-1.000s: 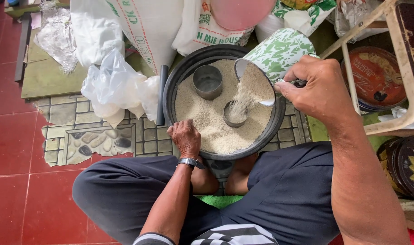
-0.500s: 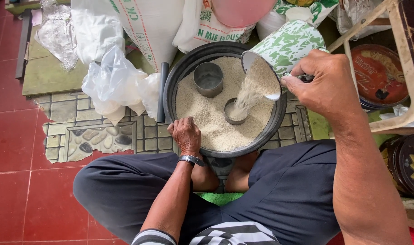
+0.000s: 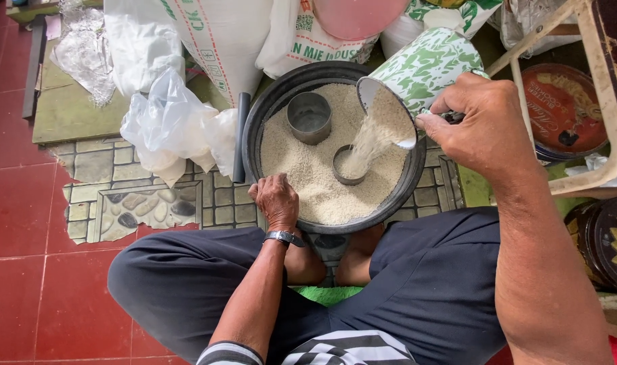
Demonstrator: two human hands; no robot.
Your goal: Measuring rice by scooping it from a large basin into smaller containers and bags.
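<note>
White rice grains (image 3: 315,182) fill a wide black basin (image 3: 254,135) that sits on the floor between the person's crossed legs. The right hand (image 3: 481,125) is closed around the handle of a green-and-white patterned mug (image 3: 426,64), fingers curled tight, and holds it tipped steeply over the basin's far right side. A stream of rice (image 3: 366,145) falls from the mug's mouth into a small metal can (image 3: 349,165) standing half sunk in the grains near the middle of the basin. A second, larger metal can (image 3: 309,117) stands upright in the rice just beyond and to the left of the first, apart from it and not under the stream.

The left hand (image 3: 276,201) rests on the basin's near rim, fingers bent over the edge and touching it, with a wristwatch (image 3: 285,237) on the wrist. It holds nothing else.

Crumpled clear plastic bags (image 3: 170,125) lie on the floor just left of the basin, and white sacks (image 3: 217,34) lean behind it. A round red tin (image 3: 565,111) sits under a wooden frame (image 3: 609,101) to the right.
</note>
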